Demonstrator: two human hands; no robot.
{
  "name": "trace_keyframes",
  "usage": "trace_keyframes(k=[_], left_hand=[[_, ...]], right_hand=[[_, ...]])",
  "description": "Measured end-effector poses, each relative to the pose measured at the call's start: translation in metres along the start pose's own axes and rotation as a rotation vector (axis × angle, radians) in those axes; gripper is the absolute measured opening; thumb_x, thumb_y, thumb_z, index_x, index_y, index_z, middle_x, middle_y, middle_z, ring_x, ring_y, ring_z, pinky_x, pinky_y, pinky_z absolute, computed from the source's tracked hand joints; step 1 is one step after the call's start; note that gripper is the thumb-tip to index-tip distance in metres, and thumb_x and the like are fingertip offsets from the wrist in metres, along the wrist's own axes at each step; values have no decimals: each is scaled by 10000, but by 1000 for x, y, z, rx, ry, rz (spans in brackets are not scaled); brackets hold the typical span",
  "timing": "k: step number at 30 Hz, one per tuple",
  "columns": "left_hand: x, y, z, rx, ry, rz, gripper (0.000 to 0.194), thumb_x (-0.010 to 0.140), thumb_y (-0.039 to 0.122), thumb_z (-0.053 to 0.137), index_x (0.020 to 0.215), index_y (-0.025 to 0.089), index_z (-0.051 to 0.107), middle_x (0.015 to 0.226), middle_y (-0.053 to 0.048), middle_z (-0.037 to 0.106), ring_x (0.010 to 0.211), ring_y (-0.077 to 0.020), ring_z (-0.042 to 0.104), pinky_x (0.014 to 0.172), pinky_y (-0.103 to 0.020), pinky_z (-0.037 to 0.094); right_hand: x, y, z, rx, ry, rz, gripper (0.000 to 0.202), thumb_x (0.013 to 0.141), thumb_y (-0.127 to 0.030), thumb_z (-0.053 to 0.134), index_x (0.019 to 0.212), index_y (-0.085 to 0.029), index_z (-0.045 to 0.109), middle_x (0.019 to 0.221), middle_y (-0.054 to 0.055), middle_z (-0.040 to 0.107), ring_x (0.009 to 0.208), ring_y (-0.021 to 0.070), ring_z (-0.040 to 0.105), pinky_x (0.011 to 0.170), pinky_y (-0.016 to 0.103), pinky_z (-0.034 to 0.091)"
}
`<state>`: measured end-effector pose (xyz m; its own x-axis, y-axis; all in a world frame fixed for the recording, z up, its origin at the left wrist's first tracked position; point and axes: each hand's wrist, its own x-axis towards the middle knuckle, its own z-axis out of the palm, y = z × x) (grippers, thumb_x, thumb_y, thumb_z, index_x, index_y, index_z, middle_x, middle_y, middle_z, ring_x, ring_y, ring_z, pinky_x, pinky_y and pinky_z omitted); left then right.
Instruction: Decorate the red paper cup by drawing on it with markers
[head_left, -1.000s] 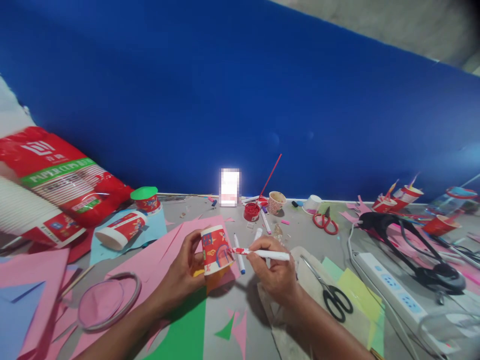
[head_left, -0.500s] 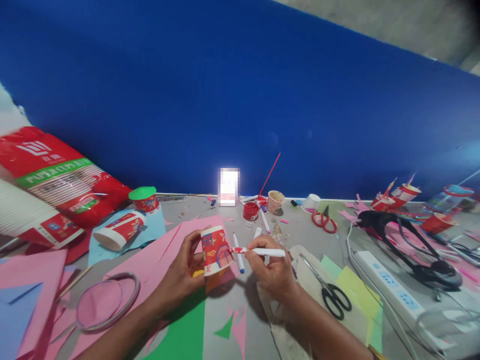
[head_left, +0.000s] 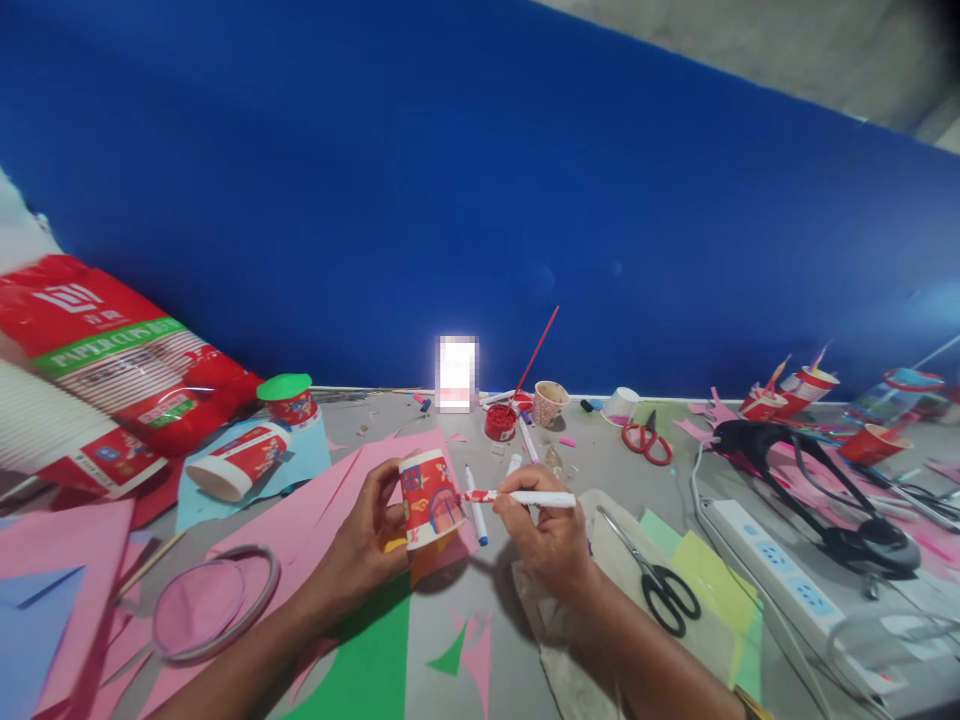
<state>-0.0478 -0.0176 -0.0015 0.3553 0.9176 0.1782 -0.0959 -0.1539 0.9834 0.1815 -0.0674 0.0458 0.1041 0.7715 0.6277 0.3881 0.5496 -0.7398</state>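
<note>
Above the table [head_left: 427, 612], hands [head_left: 377, 525] [head_left: 549, 535] hold a tapered paper cup [head_left: 430, 500] and marker [head_left: 556, 499].

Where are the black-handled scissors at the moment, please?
In the head view, the black-handled scissors lie right of centre, between the right hand and the yellow paper, with the white power strip farther right.

The left forearm [head_left: 289, 615] slanted in from the near left, the left hand [head_left: 381, 525] turned palm to the right with its fingers curved in a hold. From the near right slanted the right forearm [head_left: 637, 635], the right hand [head_left: 551, 520] gripping between thumb and fingertips. The hands were apart, roughly level.
</note>
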Motion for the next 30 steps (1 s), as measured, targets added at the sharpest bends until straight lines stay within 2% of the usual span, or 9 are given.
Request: trace_keyframes(k=[4, 9, 17, 21, 25, 30], left_hand=[[-1, -1, -1, -18, -20, -38, 846, 794, 320, 905, 1445, 323, 365, 1682, -173, 379, 1250, -338, 722, 1088, -507, 591], [0, 0, -1, -40, -24, 6, 818, 791, 338, 909, 1414, 315, 380, 1665, -170, 392, 1280, -338, 704, 1090, -466, 590], [0, 4, 3, -65, -25, -42, 834, 763, 342, 930, 1395, 318, 386, 1669, -172, 409, 1213, -328, 743, 1022, -440, 627], [-2, 6, 4, -49, -22, -52, 842, 754, 319, 933, 1414, 320, 410, 1645, -165, 454, 1148, -316, 772, 1025, -459, 624], [-2, 3, 2, -33, -22, -28, 836, 759, 297, 926, 1434, 315, 433, 1611, -155, 496, 1222, -341, 738, 1050, -473, 610], [-2, 3, 1, -22, -48, -53, 904, 773, 312, 922, 1501, 322, 387, 1590, -157, 532, 1229, -344, 734, 1028, -478, 622]], right_hand=[[2, -1, -1, -3, -6, 8, 111, 890, -221, 639, 786, -211, 677, 671, -20, 657, 556, 121, 557, 531, 230, 451], [4, -1, -3, 3, 49, 3, 130, 900, -222, 628, 776, -214, 668, 687, -12, 653, 577, 130, 570, 558, 243, 478], [1, -2, -2, 23, 0, 23, 124, 904, -236, 641, 788, -210, 679, 685, -11, 669, 572, 125, 577, 537, 228, 469], [1, -1, -2, 34, -18, 33, 107, 899, -232, 648, 801, -213, 685, 691, -13, 671, 576, 125, 582, 540, 226, 468], [-1, 0, -2, 52, -3, 30, 108, 907, -223, 647, 807, -213, 688, 709, -11, 673, 587, 123, 586, 567, 228, 477], [-1, -3, -1, 37, -28, -24, 107, 909, -206, 644, 809, -217, 680, 699, -21, 667, 548, 109, 551, 550, 219, 457]])
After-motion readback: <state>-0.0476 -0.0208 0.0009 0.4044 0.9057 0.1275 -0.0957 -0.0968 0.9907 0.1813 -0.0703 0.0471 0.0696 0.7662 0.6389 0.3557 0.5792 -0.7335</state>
